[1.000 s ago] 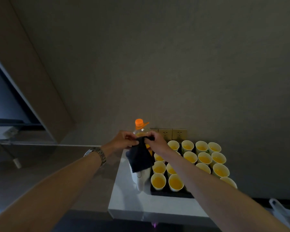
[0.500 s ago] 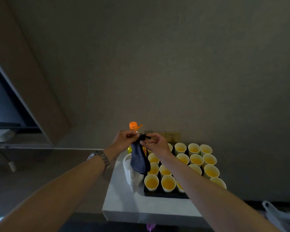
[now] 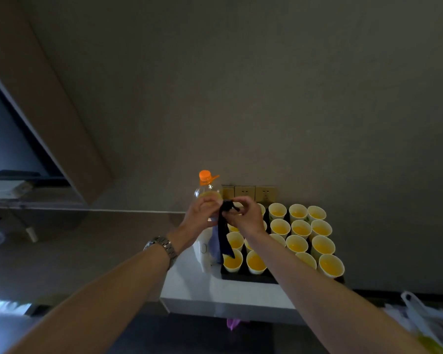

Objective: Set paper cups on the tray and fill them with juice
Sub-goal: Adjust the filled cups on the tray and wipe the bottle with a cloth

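Several paper cups (image 3: 300, 229) filled with orange juice stand in rows on a black tray (image 3: 248, 278) on a white table. A clear juice bottle (image 3: 207, 190) with an orange cap stands behind the tray's left end. Both hands are raised above the tray's left side and pinch a dark cloth (image 3: 224, 232) at its top; the cloth hangs down in a narrow bunch toward the front-left cups. My left hand (image 3: 202, 217) is on the cloth's left, my right hand (image 3: 248, 217) on its right.
A white kettle-like appliance (image 3: 202, 249) stands on the white table (image 3: 215, 290) left of the tray, under the cloth. Wall sockets (image 3: 248, 192) sit behind the cups. A plastic bag (image 3: 420, 320) lies at the lower right. A grey floor lies left of the table.
The cloth, spread wide a second ago, has been gathered into a narrow hanging bunch. My two hands have come closer together at its top.
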